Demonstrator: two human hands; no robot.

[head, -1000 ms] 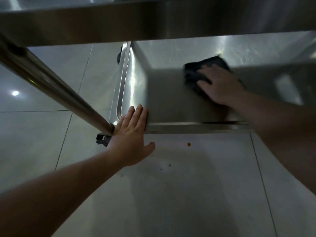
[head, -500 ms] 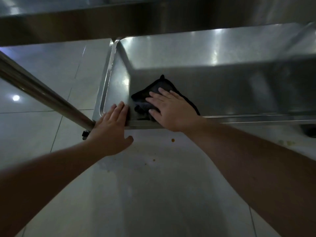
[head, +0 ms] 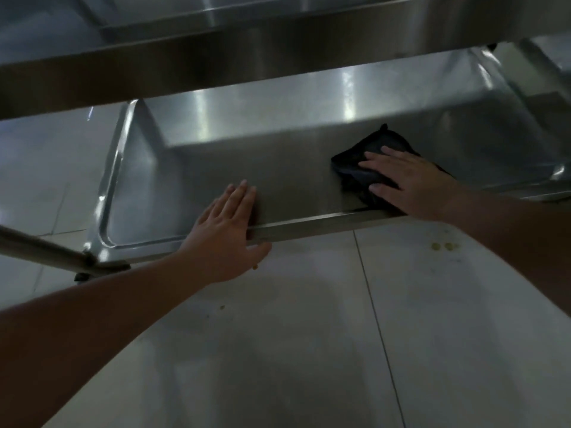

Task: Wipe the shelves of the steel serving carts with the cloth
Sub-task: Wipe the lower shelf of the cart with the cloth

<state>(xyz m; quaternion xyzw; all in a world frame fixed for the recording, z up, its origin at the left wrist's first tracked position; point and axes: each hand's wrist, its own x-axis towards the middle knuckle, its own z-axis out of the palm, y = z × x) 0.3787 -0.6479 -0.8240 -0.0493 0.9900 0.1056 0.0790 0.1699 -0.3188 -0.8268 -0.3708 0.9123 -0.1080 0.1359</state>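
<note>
Dark cloth (head: 370, 162) moved right along shelf (head: 216, 168) | right hand (head: 414, 183) flat, pressing | left hand (head: 225, 233) released, on rim

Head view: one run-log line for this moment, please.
stage: wiping lower shelf | right hand: flat on dark cloth | left hand: braced on front rim

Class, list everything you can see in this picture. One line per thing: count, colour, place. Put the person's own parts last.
lower shelf: one, steel grey, centre, under the upper shelf
upper shelf: one, steel grey, across the top
cart leg: one, steel grey, left edge
cloth: one, black, right part of the lower shelf
floor tiles: several, pale grey, below the cart
crumbs: a few, yellowish, on the floor at right
left hand: one, flat on the shelf's front rim
right hand: one, flat on the cloth
</note>
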